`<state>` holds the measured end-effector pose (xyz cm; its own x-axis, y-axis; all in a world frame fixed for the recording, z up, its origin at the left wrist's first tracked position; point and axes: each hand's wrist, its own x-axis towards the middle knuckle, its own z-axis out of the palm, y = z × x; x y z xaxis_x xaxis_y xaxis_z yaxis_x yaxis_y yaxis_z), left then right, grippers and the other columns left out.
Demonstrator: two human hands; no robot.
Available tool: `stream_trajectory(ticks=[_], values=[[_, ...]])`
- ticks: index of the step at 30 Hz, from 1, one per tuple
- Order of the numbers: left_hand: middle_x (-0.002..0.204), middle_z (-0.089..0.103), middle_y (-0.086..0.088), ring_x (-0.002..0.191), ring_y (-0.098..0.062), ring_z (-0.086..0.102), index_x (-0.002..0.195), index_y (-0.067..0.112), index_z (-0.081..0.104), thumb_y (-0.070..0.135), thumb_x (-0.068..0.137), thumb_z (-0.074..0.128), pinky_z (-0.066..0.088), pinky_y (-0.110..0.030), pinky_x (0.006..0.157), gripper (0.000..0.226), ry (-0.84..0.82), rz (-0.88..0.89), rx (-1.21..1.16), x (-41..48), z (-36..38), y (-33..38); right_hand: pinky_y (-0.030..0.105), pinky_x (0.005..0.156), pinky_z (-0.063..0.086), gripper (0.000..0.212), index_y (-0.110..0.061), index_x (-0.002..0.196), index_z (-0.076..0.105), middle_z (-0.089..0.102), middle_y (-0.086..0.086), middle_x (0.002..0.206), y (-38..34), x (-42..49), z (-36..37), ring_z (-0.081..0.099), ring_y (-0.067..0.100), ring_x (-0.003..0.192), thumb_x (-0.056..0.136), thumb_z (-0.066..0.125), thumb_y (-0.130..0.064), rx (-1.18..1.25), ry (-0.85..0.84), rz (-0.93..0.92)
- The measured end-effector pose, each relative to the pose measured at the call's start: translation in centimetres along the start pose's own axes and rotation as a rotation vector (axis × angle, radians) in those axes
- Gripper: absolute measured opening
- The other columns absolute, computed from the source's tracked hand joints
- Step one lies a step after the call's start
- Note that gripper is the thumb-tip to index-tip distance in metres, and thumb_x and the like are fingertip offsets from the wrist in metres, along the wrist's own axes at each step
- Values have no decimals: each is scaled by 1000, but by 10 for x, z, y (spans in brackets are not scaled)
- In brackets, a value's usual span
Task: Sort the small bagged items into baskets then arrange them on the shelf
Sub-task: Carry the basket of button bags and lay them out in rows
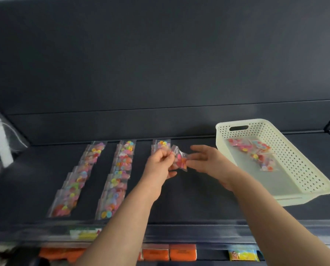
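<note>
My left hand (160, 162) pinches a small clear bag of colourful pieces (180, 159) above the dark shelf (198, 198). My right hand (206, 160) is beside it, its fingers touching the bag's right edge. Two long rows of the same bags lie on the shelf, the left row (77, 179) and the middle row (118, 177). A third row (161, 144) begins at the back, just behind my left hand. A cream perforated basket (295, 150) stands at the right with several bags (256, 152) inside.
The shelf has a clear front lip (179, 233). Below it sit orange packets (170, 254) and a yellow packet (243, 255). A clear plastic fixture (0, 143) juts in at the left. The dark back wall (160, 121) closes the shelf behind.
</note>
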<state>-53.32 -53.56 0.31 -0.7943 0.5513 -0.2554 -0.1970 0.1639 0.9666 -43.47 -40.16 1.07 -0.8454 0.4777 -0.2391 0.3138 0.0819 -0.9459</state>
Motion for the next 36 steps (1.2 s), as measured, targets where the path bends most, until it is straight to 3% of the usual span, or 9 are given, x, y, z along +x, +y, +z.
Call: stream_trajectory(ticks=[4, 7, 12, 15, 19, 25, 31, 36], values=[[99, 69, -6, 85, -13, 66, 101, 14, 64, 14, 101, 53, 57, -28, 70, 10, 25, -83, -73, 2, -20, -7, 31, 85, 54, 42, -9, 127, 52, 70, 7, 96, 3, 10, 24, 69, 18, 90, 87, 66, -9, 215, 70, 55], [96, 70, -6, 82, -13, 67, 98, 13, 62, 13, 100, 55, 59, -30, 73, 8, 72, -110, -29, 5, -29, -13, 32, 81, 56, 36, -9, 118, 55, 70, 8, 88, 2, 15, 34, 70, 18, 80, 85, 67, -2, 242, 164, 40], [89, 71, -4, 81, -16, 69, 90, 16, 64, 12, 97, 57, 62, -36, 74, 11, 161, -91, 275, 10, -43, -28, 38, 80, 57, 37, -19, 110, 56, 73, -3, 75, 13, 23, 50, 69, 14, 74, 77, 70, -8, -87, 269, 6], [82, 71, -2, 80, -19, 70, 77, 22, 64, 15, 94, 59, 61, -43, 73, 20, 192, -18, 517, 12, -52, -37, 21, 65, 52, 36, -20, 113, 54, 71, -7, 72, 18, 28, 61, 66, 7, 73, 81, 69, -14, -285, 272, -56], [79, 70, -3, 73, -18, 72, 79, 21, 62, 17, 95, 60, 62, -44, 68, 17, 203, -35, 558, 19, -56, -38, 12, 54, 40, 38, -19, 118, 53, 67, -8, 72, 19, 37, 73, 60, 1, 69, 83, 65, -11, -405, 312, -79], [80, 70, -4, 66, -15, 71, 95, 13, 62, 20, 95, 61, 62, -38, 61, 7, 197, -78, 606, 34, -56, -42, 27, 67, 49, 38, -18, 119, 53, 65, -8, 70, 20, 49, 81, 62, 11, 74, 83, 63, -10, -525, 364, -59], [82, 70, -4, 63, -14, 70, 97, 14, 59, 23, 94, 63, 61, -32, 56, 10, 188, -83, 695, 42, -56, -45, 28, 65, 49, 31, -21, 114, 56, 67, -9, 74, 23, 56, 87, 62, 13, 76, 84, 63, -15, -613, 385, -50], [90, 63, 0, 76, -21, 69, 99, 18, 50, 26, 91, 66, 62, -41, 64, 20, 215, 24, 719, 40, -54, -39, 27, 65, 42, 25, -24, 112, 60, 66, -6, 95, 17, 49, 76, 61, 18, 89, 87, 59, -23, -818, 424, -121]])
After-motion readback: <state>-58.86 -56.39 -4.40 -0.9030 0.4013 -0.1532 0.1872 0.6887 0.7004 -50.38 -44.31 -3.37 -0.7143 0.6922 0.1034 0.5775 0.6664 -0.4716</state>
